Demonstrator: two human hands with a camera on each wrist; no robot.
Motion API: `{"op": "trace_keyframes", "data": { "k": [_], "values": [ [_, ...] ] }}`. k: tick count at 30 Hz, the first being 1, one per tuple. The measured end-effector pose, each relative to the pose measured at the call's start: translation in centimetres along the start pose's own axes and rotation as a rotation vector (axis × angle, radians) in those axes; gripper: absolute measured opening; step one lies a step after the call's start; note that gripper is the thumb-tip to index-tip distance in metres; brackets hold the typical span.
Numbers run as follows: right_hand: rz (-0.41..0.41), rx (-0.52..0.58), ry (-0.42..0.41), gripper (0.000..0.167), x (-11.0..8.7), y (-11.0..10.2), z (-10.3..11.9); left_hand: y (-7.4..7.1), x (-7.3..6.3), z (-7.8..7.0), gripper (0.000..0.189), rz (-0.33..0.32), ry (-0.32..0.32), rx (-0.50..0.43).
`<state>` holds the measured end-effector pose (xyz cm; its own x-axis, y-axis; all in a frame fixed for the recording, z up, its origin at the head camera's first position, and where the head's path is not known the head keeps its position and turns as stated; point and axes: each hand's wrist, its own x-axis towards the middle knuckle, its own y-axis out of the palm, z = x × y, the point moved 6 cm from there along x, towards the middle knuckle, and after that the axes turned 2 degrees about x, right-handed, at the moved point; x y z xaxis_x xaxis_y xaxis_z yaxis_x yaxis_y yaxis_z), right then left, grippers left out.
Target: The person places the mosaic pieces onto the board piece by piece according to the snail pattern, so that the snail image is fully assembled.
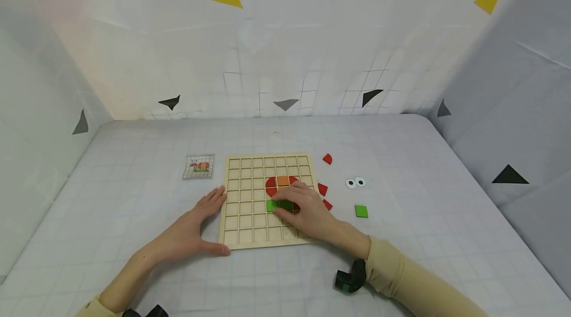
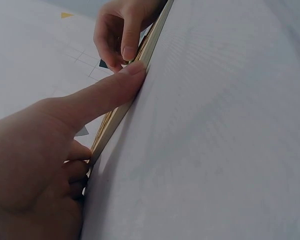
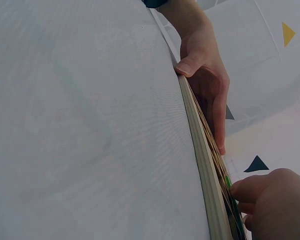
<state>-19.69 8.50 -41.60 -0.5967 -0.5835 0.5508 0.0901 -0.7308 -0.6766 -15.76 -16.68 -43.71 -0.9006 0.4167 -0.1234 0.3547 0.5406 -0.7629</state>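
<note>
Steadying hand: left hand (image 1: pixel 189 230), fingers fairly straight along the left edge of the board, thumb at the near left corner; grip loose and spread, not curled round anything, seemingly so the board does not slide.
Working hand: right hand (image 1: pixel 312 210), bent over the board from the right; thumb and fingertips at the green squares (image 1: pixel 271 206). Cannot tell whether this grip pinches a square or only presses it.
Board: pale wooden grid (image 1: pixel 246 195), flat on the bench (image 1: pixel 401 158) between the forearms, presumably there so both hands reach it easily.
Pieces on board: red quarter-rounds (image 1: pixel 270 182) and an orange square (image 1: pixel 283 181) above the green squares, grouped closely; raised grid lines probably keep each in its cell. Some lie hidden under the right hand.
Loose pieces: three red pieces (image 1: pixel 327 158), one green tile (image 1: pixel 362 211) and two black-and-white eyes (image 1: pixel 355 183), right of the board, likely kept on that side for the right hand.
Card: small picture card (image 1: pixel 199 166), left of the board near its far corner, printed side up, apparently so it stays readable and clear of both hands.
</note>
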Motion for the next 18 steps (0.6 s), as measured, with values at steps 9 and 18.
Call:
{"op": "trace_keyframes", "data": {
  "k": [9,18],
  "values": [
    [-0.022,0.018,-0.005,0.023,0.2,-0.2,0.3,0.0,-0.1,0.0,0.124,0.002,-0.009,-0.002],
    [-0.16,-0.007,0.111,0.026,-0.5,-5.5,-1.6,0.0,-0.1,-0.2,0.123,0.008,-0.01,-0.003]
  ]
}}
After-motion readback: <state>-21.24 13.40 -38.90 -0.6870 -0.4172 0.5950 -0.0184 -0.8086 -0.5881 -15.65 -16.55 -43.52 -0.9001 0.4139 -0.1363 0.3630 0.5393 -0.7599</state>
